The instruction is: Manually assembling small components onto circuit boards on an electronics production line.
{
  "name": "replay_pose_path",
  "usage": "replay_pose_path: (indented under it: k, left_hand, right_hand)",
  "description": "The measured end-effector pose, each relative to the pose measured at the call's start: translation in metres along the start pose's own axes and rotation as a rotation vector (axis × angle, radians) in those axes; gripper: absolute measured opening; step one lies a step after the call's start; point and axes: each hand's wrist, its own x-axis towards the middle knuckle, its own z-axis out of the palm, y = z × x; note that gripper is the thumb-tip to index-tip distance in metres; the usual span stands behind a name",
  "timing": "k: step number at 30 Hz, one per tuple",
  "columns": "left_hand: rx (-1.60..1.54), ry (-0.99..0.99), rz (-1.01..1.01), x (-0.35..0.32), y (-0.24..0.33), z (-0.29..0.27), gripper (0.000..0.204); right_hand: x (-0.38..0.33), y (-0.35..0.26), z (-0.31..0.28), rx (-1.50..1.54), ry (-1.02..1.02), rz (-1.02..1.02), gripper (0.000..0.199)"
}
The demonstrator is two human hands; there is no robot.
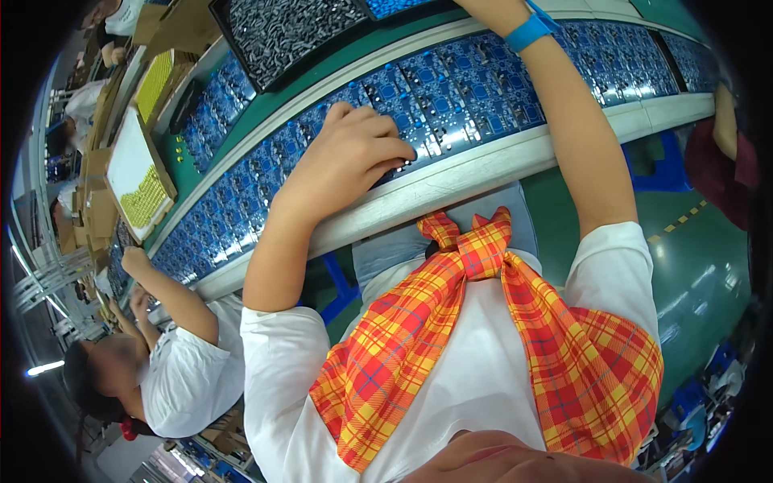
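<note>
The left hand [354,153] rested with curled fingers, seemingly gripping nothing, on glossy blue circuit boards [451,101] lining the conveyor [483,165]. The right hand lay out of view.

The person wears a white short-sleeved shirt [483,378]. An orange-and-yellow plaid scarf [475,249] is knotted at the front. A blue wristband [529,30] circles the right wrist.

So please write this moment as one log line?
left hand: fingers curled on blue circuit boards | right hand: out of view, forearm with blue wristband reaching up | co-worker: at left
</note>
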Motion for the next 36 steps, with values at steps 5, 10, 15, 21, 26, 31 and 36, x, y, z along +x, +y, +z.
replay_pose_path:
  k: [5, 10, 15, 21, 26, 31, 36]
  left_hand:
    - [0.134, 0.034, 0.039, -0.002, 0.003, 0.006, 0.013]
    - [0.148, 0.075, 0.085, -0.002, -0.001, 0.011, 0.014]
    - [0.140, 0.067, 0.110, 0.001, 0.000, 0.008, 0.012]
    - [0.150, 0.060, 0.094, -0.001, 0.001, 0.011, 0.008]
    - [0.165, 0.050, 0.107, 0.002, 0.000, 0.011, 0.005]
    - [0.172, 0.044, 0.119, 0.000, -0.001, 0.009, 0.007]
    - [0.195, 0.005, 0.103, -0.004, 0.001, 0.008, 0.009]
  right_hand:
    - [-0.002, 0.003, -0.001, 0.024, -0.055, -0.002, 0.016]
    - [-0.003, -0.002, -0.002, 0.017, -0.084, 0.031, 0.016]
    - [-0.006, 0.007, -0.006, -0.040, -0.083, -0.034, 0.015]
    - [-0.010, -0.001, -0.001, -0.047, -0.038, -0.094, 0.017]
    - [-0.011, -0.009, -0.005, -0.055, -0.048, -0.038, 0.016]
    - [-0.009, -0.020, -0.006, -0.034, -0.065, -0.005, 0.016]
    - [-0.008, -0.024, -0.002, 0.008, -0.080, -0.010, 0.012]
